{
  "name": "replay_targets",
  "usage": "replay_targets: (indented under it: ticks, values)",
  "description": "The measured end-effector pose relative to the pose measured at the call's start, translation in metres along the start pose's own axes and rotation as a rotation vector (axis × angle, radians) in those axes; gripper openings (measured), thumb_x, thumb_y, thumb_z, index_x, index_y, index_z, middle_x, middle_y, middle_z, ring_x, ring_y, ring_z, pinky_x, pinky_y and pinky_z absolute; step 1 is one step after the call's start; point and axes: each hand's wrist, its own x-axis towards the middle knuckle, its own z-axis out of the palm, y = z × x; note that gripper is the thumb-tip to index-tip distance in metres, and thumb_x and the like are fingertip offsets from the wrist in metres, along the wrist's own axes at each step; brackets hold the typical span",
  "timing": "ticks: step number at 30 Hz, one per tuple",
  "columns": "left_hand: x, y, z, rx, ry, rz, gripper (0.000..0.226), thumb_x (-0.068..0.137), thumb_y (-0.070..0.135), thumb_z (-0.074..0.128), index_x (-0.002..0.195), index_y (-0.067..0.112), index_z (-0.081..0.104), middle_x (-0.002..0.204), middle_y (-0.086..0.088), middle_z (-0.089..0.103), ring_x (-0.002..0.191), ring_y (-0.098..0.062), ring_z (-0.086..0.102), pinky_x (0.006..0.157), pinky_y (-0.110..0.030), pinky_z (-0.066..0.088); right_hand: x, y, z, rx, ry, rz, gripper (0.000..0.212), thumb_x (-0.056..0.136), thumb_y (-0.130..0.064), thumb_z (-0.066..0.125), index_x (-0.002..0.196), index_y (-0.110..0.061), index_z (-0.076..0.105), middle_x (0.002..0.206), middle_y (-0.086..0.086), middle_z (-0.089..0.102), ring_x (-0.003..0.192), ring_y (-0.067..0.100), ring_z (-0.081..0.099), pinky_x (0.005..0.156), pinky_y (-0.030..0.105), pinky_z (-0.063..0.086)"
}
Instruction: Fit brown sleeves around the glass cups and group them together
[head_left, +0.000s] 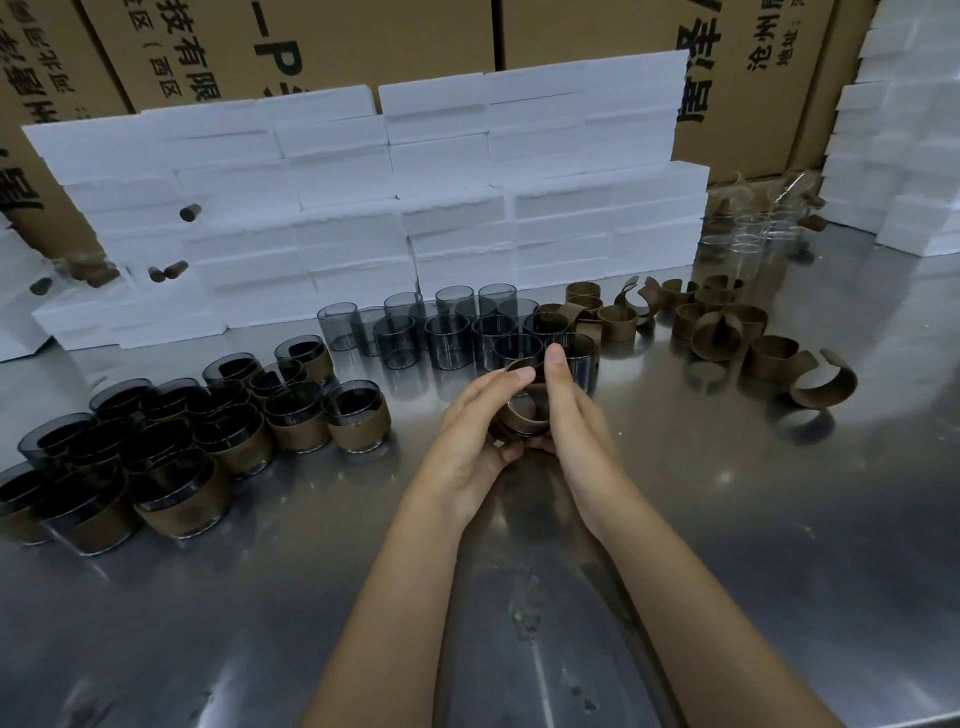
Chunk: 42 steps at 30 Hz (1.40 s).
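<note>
Both hands meet at the table's middle around one smoky glass cup (523, 410) with a brown sleeve wrapped on it. My left hand (475, 434) cups its left side and my right hand (563, 410) presses its right side. The cup's base is hidden by my palms. Several bare smoky glass cups (447, 340) stand just behind my hands. Several sleeved cups (182, 447) are grouped at the left. Loose curled brown sleeves (727, 332) lie scattered at the right.
The work surface is a shiny metal table (779, 545). A wall of white foam boxes (395, 208) stands behind the cups, and more white boxes (904, 156) are stacked at the far right. Clear glass cups (753, 234) sit at back right. Cardboard cartons (571, 31) fill the background.
</note>
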Motion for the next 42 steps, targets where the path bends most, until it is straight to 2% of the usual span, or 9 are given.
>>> replay_targets:
  ticks: [7, 13, 17, 19, 23, 26, 30, 34, 42]
  values:
    - [0.001, -0.001, 0.002, -0.021, -0.011, -0.002, 0.026, 0.091, 0.025, 0.071, 0.112, 0.014, 0.061, 0.093, -0.01, 0.064, 0.08, -0.018, 0.063, 0.062, -0.025, 0.051, -0.003, 0.001, 0.002, 0.008, 0.009, 0.014, 0.107, 0.061, -0.106, 0.037, 0.12, -0.023, 0.071, 0.117, 0.005, 0.074, 0.113, 0.024, 0.069, 0.104, 0.052, 0.052]
    - [-0.001, -0.002, 0.009, -0.108, -0.032, -0.004, 0.033, 0.096, 0.029, 0.063, 0.12, 0.008, 0.058, 0.102, -0.018, 0.059, 0.067, -0.014, 0.057, 0.054, -0.025, 0.031, 0.002, 0.004, 0.001, 0.096, 0.126, 0.033, 0.066, 0.09, -0.075, 0.053, 0.108, -0.014, 0.071, 0.102, 0.016, 0.076, 0.08, 0.029, 0.077, 0.071, 0.047, 0.064]
    - [0.0, 0.0, 0.007, -0.087, 0.085, -0.037, 0.064, 0.094, 0.059, 0.058, 0.127, 0.004, 0.061, 0.122, -0.021, 0.068, 0.105, -0.031, 0.067, 0.077, -0.037, 0.057, 0.005, -0.001, -0.007, 0.222, 0.018, 0.119, 0.041, 0.094, -0.053, 0.066, 0.107, -0.015, 0.073, 0.104, 0.008, 0.078, 0.098, 0.023, 0.075, 0.089, 0.043, 0.059]
    - [-0.001, -0.002, 0.007, -0.107, 0.166, -0.067, 0.057, 0.1, 0.055, 0.053, 0.128, 0.006, 0.061, 0.12, -0.024, 0.066, 0.107, -0.033, 0.063, 0.099, -0.044, 0.052, 0.004, -0.005, -0.01, 0.268, 0.007, 0.158, 0.038, 0.095, -0.052, 0.062, 0.094, -0.016, 0.073, 0.088, 0.003, 0.077, 0.084, 0.017, 0.071, 0.078, 0.031, 0.055]
    - [-0.002, -0.007, 0.013, -0.096, 0.25, -0.06, 0.029, 0.1, 0.039, 0.059, 0.109, 0.011, 0.064, 0.09, -0.012, 0.068, 0.081, -0.023, 0.065, 0.08, -0.034, 0.052, 0.002, -0.01, -0.006, 0.36, 0.053, 0.227, 0.04, 0.094, -0.051, 0.062, 0.076, -0.016, 0.064, 0.071, 0.002, 0.067, 0.07, 0.019, 0.062, 0.072, 0.033, 0.049]
    - [-0.002, -0.01, 0.017, -0.011, 0.301, -0.039, 0.032, 0.098, 0.036, 0.062, 0.108, 0.007, 0.071, 0.101, -0.014, 0.074, 0.093, -0.025, 0.07, 0.084, -0.037, 0.055, 0.003, -0.013, 0.001, 0.446, 0.115, 0.281, 0.041, 0.093, -0.051, 0.068, 0.077, -0.015, 0.059, 0.074, 0.005, 0.069, 0.071, 0.021, 0.067, 0.072, 0.036, 0.056]
    - [0.003, -0.012, 0.018, 0.017, 0.327, 0.007, 0.028, 0.098, 0.035, 0.064, 0.079, 0.017, 0.072, 0.072, 0.001, 0.076, 0.07, -0.013, 0.072, 0.07, -0.028, 0.053, 0.003, -0.013, 0.004, 0.565, 0.101, 0.288, 0.043, 0.093, -0.046, 0.071, 0.07, -0.016, 0.051, 0.073, 0.008, 0.062, 0.067, 0.022, 0.066, 0.072, 0.037, 0.059]
    - [0.004, -0.014, 0.019, 0.051, 0.313, 0.037, 0.045, 0.1, 0.035, 0.062, 0.061, 0.017, 0.075, 0.065, 0.001, 0.074, 0.058, -0.009, 0.07, 0.054, -0.02, 0.052, 0.002, -0.014, 0.002, 0.586, 0.075, 0.291, 0.045, 0.093, -0.044, 0.072, 0.067, -0.015, 0.05, 0.084, 0.017, 0.061, 0.079, 0.03, 0.065, 0.092, 0.048, 0.057]
    - [-0.002, -0.012, 0.019, 0.051, 0.283, 0.062, 0.039, 0.102, 0.038, 0.06, 0.076, 0.011, 0.07, 0.071, -0.005, 0.076, 0.065, -0.013, 0.074, 0.055, -0.02, 0.055, -0.002, -0.017, 0.002, 0.581, 0.09, 0.289, 0.045, 0.092, -0.042, 0.073, 0.068, -0.012, 0.05, 0.092, 0.022, 0.054, 0.085, 0.033, 0.059, 0.089, 0.048, 0.055]
